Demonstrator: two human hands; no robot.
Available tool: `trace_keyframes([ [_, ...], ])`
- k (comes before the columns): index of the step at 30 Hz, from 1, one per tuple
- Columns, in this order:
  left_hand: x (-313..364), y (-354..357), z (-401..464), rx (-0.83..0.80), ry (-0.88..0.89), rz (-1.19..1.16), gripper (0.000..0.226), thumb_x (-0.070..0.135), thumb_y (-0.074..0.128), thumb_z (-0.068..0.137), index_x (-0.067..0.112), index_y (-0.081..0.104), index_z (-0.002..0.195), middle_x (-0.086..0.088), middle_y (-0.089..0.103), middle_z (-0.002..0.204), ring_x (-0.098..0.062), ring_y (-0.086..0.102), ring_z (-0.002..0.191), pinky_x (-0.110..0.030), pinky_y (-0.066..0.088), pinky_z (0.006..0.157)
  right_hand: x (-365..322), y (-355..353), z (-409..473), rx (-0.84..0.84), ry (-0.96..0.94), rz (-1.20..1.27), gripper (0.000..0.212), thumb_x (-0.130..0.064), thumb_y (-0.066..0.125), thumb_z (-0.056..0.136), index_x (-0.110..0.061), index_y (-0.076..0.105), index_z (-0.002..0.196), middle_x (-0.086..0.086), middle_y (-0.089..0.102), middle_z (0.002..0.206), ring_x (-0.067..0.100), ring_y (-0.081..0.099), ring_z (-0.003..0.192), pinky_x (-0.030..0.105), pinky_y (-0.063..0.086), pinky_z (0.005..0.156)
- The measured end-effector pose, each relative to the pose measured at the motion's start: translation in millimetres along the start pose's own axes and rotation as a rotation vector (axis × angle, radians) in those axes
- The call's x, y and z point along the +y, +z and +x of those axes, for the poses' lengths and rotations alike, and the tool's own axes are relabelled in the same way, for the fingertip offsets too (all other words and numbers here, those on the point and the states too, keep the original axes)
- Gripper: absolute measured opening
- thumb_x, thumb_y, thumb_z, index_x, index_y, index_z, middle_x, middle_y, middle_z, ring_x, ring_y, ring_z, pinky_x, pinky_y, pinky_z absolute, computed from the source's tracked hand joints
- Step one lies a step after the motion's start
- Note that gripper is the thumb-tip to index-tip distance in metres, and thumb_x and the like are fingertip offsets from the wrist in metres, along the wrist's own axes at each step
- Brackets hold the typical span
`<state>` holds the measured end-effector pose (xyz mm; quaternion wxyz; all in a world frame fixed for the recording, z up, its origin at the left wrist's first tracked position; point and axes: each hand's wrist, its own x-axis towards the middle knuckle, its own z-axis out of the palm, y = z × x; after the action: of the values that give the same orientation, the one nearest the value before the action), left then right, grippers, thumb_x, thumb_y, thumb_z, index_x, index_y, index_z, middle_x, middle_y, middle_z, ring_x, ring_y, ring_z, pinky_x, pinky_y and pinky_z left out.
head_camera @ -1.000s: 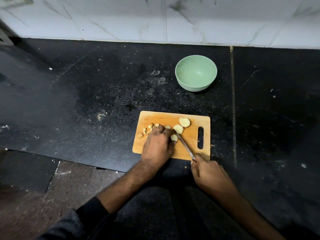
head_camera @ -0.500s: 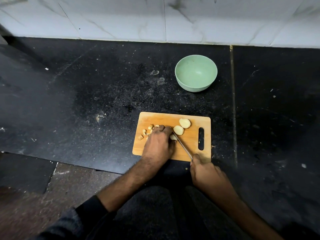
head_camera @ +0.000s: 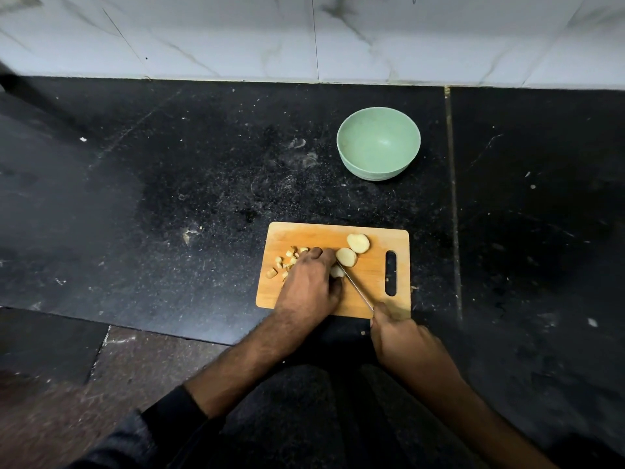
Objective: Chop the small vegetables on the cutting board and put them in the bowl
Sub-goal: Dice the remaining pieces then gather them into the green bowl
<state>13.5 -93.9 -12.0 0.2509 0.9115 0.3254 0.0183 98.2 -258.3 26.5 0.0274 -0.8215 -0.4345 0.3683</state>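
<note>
Now left hand fingers curled pinning vegetable piece; right hand fingers clamped round knife

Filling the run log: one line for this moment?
chopping | left hand holds piece | right hand grips knife | bowl empty

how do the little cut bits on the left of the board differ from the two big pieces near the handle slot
The cut bits are small, blocky and many, scattered loosely; the two big pieces are broad, rounded slabs, just two, lying side by side.

The cut bits sit beyond the left hand, away from the knife; the big pieces lie on the blade's other side, uncut.

Both are pale yellow and rest on the cutting board.
</note>
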Motion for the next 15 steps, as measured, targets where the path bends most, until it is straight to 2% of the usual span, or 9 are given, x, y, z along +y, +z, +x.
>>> trace_keyframes([
  [3,-1,-1,0,-0.001,0.003,-0.011,0.026,0.023,0.063,0.085,0.014,0.056,0.109,-0.004,0.058,0.100,-0.020,0.052,0.099,-0.032,0.045,0.085,0,1,5,-0.051,0.018,0.058,0.025,-0.033,0.022,0.107,-0.023,0.038,0.123,-0.003,0.059,0.086,0.016,0.062,0.085,0.038,0.052,0.078],
  [5,-1,-2,0,0.005,0.007,-0.013,0.027,0.022,0.063,0.086,0.014,0.056,0.110,-0.004,0.058,0.100,-0.020,0.052,0.099,-0.032,0.046,0.085,-1,1,7,-0.066,0.034,0.064,0.024,-0.032,0.024,0.107,-0.022,0.037,0.124,-0.003,0.059,0.088,0.016,0.061,0.085,0.038,0.052,0.079],
  [8,1,-4,-1,0.012,0.005,-0.016,0.028,0.020,0.064,0.086,0.012,0.058,0.112,-0.006,0.060,0.100,-0.023,0.054,0.098,-0.033,0.046,0.085,-4,3,13,-0.038,0.053,0.063,0.020,-0.025,0.027,0.106,-0.019,0.036,0.123,0.001,0.062,0.093,0.017,0.061,0.084,0.034,0.046,0.071],
  [10,3,-5,-2,0.018,-0.019,-0.023,0.032,0.021,0.064,0.087,0.012,0.059,0.117,-0.008,0.060,0.104,-0.024,0.054,0.101,-0.033,0.045,0.086,-4,4,15,-0.026,0.068,0.059,0.018,-0.023,0.028,0.105,-0.018,0.037,0.120,0.004,0.065,0.098,0.021,0.064,0.087,0.038,0.049,0.073],
  [12,5,-5,-4,0.020,-0.047,-0.024,0.039,0.024,0.064,0.089,0.012,0.056,0.126,-0.008,0.060,0.110,-0.024,0.053,0.107,-0.033,0.045,0.089,1,2,10,-0.084,0.086,0.036,0.020,-0.024,0.029,0.106,-0.018,0.035,0.124,0.007,0.066,0.105,0.021,0.064,0.090,0.040,0.051,0.077],
  [15,6,-4,-6,0.033,-0.067,-0.020,0.044,0.029,0.062,0.091,0.012,0.054,0.131,-0.008,0.059,0.114,-0.024,0.052,0.111,-0.033,0.044,0.093,13,2,-5,-0.183,0.100,0.000,0.024,-0.028,0.027,0.107,-0.018,0.033,0.128,0.008,0.065,0.109,0.022,0.062,0.090,0.037,0.047,0.076],
])
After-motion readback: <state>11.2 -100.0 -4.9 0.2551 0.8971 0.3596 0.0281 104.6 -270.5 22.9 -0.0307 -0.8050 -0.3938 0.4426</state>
